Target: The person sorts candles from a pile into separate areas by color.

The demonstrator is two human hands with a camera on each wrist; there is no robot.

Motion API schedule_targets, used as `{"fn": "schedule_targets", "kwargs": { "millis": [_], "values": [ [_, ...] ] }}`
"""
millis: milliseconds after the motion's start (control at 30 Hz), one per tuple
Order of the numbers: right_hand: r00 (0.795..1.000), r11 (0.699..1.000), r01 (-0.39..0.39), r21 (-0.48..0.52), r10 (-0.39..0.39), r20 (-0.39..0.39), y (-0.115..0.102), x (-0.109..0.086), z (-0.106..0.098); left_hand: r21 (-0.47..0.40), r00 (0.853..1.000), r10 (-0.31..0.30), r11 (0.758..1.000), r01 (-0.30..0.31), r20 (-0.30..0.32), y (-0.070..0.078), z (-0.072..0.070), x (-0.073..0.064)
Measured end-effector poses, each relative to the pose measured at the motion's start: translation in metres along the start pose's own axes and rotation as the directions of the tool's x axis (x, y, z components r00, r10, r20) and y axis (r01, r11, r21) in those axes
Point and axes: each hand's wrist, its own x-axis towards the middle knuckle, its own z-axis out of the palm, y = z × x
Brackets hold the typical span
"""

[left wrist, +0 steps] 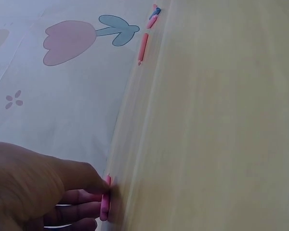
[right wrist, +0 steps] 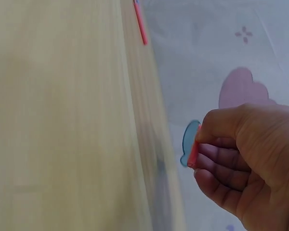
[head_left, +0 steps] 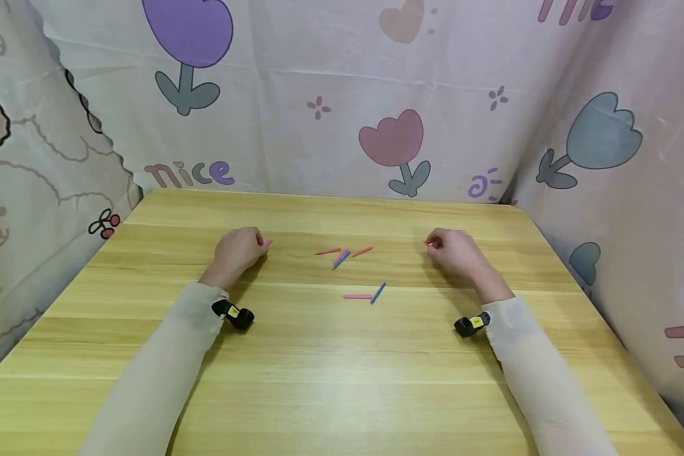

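Between thumb and fingers, my left hand (head_left: 239,250) pinches a pink crayon (left wrist: 105,199) at the left of the table. My right hand (head_left: 455,250) pinches a red-orange crayon (right wrist: 194,154) on the right side, held close over the table. Midway between the hands lies a loose group: a red crayon (head_left: 327,251), an orange crayon (head_left: 362,252), and a blue crayon (head_left: 341,260) alongside a pink one. Nearer the front, a second pink crayon (head_left: 356,296) lies crosswise, its end by a slanted blue crayon (head_left: 379,293).
The wooden table (head_left: 330,361) reaches back to a hanging cloth (head_left: 285,145) printed with flowers. More cloth hangs along both sides. Black wrist cameras (head_left: 240,318) are strapped over the pale sleeves (head_left: 159,367).
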Motion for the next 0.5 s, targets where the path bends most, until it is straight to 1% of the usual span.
{"fn": "schedule_targets", "kwargs": {
  "millis": [100,333,500],
  "values": [
    [1.0,0.999,-0.027,0.031,0.027,0.009,0.008,-0.002,-0.002,-0.002,1.0,0.003,1.0,-0.003,-0.002,0.0,-0.001,0.0],
    [0.994,0.992,-0.073,0.106,0.064,0.083,0.018,-0.008,-0.003,0.006,1.0,0.001,1.0,-0.001,0.014,0.0,-0.001,0.0],
    [0.993,0.991,-0.084,0.106,0.074,0.094,0.022,-0.009,-0.002,0.017,1.0,0.013,1.0,-0.013,0.016,0.002,-0.001,0.001]
  ]
}}
